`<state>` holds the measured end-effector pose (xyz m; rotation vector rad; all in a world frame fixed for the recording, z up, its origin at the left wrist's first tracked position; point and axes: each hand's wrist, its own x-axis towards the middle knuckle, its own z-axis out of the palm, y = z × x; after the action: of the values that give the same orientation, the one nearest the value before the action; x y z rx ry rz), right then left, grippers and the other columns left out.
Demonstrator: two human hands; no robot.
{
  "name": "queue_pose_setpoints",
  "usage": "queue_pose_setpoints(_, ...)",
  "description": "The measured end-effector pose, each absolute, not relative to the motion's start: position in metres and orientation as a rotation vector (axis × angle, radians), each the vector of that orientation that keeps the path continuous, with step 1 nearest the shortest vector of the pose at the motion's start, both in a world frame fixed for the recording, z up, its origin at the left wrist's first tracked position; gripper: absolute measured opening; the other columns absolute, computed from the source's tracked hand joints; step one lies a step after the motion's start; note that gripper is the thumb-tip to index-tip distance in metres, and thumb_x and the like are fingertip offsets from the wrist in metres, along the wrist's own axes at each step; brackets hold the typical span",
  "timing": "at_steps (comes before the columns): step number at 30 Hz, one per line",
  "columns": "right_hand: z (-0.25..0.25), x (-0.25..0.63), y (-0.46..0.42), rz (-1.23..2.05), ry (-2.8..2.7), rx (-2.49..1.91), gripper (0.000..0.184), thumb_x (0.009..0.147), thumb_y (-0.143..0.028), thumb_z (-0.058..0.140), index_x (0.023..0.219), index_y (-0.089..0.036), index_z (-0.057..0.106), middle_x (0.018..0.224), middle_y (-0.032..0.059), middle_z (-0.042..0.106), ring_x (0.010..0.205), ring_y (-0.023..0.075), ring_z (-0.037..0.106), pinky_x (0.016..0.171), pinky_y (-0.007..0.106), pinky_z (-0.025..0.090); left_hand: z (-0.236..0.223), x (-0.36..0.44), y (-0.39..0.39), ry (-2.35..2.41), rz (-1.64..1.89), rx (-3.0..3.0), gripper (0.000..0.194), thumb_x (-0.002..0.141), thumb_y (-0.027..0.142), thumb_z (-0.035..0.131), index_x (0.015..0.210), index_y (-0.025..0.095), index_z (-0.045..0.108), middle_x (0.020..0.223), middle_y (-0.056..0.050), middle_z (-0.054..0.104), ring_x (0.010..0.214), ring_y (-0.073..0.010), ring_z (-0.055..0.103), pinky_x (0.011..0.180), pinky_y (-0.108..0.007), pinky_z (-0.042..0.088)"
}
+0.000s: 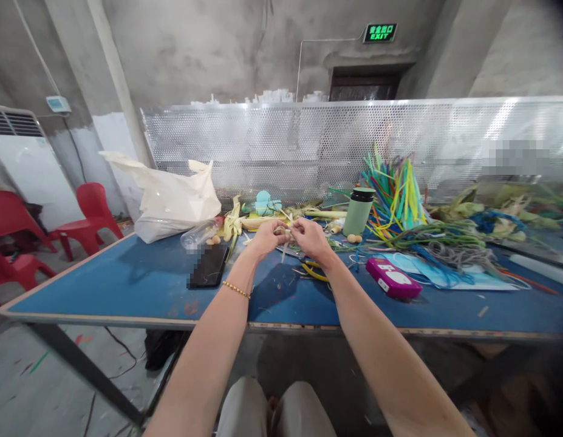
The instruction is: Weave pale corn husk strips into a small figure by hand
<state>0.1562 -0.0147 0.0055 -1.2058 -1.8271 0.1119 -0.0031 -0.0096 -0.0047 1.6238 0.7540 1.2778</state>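
Forearms (212, 346) extend, a pale strip (285, 251) between left grip (265, 238) and right grip (311, 240).

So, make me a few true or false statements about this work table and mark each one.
1. The gold bead bracelet is on the left arm. True.
2. The left hand is far from the right hand. False: the left hand and right hand are close together, at a pale strip.
3. The green bottle has a black lid. True.
4. The purple box lies left of both hands. False: the purple box lies to their right.
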Motion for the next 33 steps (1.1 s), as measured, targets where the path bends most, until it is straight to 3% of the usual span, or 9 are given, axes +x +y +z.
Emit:
queue_pose_setpoints(12, 0.0039, 0.1554, -0.0154, 0.110, -1.864, -1.111, 0.009, 0.088, -0.022, 0.054, 0.083, -0.022, 0.061, 0.071, 0.0041, 0.070, 0.070, 0.0198, 0.065, 0.068, 0.028, 0.044, -0.0034, -0.0036, -0.0096, 0.680, 1.250, 1.484, 0.039, 0.064, 0.030, 0.089, 0.090, 0.010, 0.067, 0.066, -0.002, 0.065, 0.059, -0.0104, 0.055, 0.059, -0.024, 0.040)
queue_pose_setpoints(20, 0.0066, 0.1532, -0.0183, 0.163, -1.817, -1.083, 0.008, 0.083, -0.023, 0.056, 0.077, -0.021, 0.061, 0.070, 0.0033, 0.069, 0.065, 0.0172, 0.061, 0.065, 0.027, 0.044, 0.0004, -0.0027, -0.0153, 0.699, 1.269, 1.457, 0.036, 0.061, 0.020, 0.088, 0.087, 0.011, 0.067, 0.065, 0.002, 0.060, 0.058, -0.0083, 0.050, 0.059, -0.024, 0.038)
queue_pose_setpoints(24, 0.0055, 0.1558, -0.0158, 0.331, -1.777, -1.058, 0.028, 0.083, -0.044, 0.064, 0.069, -0.020, 0.061, 0.059, 0.0015, 0.063, 0.054, 0.0154, 0.056, 0.053, 0.026, 0.040, -0.0010, -0.0032, -0.0144, 0.705, 1.285, 1.513, 0.032, 0.060, 0.014, 0.084, 0.087, 0.011, 0.068, 0.057, 0.009, 0.044, 0.055, -0.0056, 0.038, 0.059, -0.024, 0.033)
queue_pose_setpoints(27, 0.0052, 0.1589, -0.0155, 0.509, -1.724, -1.082, 0.043, 0.082, -0.059, 0.063, 0.065, -0.020, 0.061, 0.052, 0.0004, 0.058, 0.046, 0.0143, 0.052, 0.046, 0.026, 0.038, 0.0001, -0.0039, -0.0159, 0.710, 1.285, 1.544, 0.032, 0.060, 0.012, 0.081, 0.089, 0.011, 0.068, 0.058, 0.009, 0.043, 0.056, -0.0057, 0.036, 0.059, -0.023, 0.031)
queue_pose_setpoints(33, 0.0098, 0.1620, -0.0228, 0.708, -1.746, -1.060, 0.046, 0.079, -0.060, 0.069, 0.058, -0.019, 0.062, 0.050, 0.0006, 0.058, 0.045, 0.0130, 0.051, 0.044, 0.026, 0.042, 0.0026, -0.0052, -0.0166, 0.708, 1.259, 1.592, 0.023, 0.059, 0.014, 0.079, 0.075, 0.012, 0.063, 0.055, 0.010, 0.039, 0.053, -0.0051, 0.030, 0.054, -0.024, 0.023)
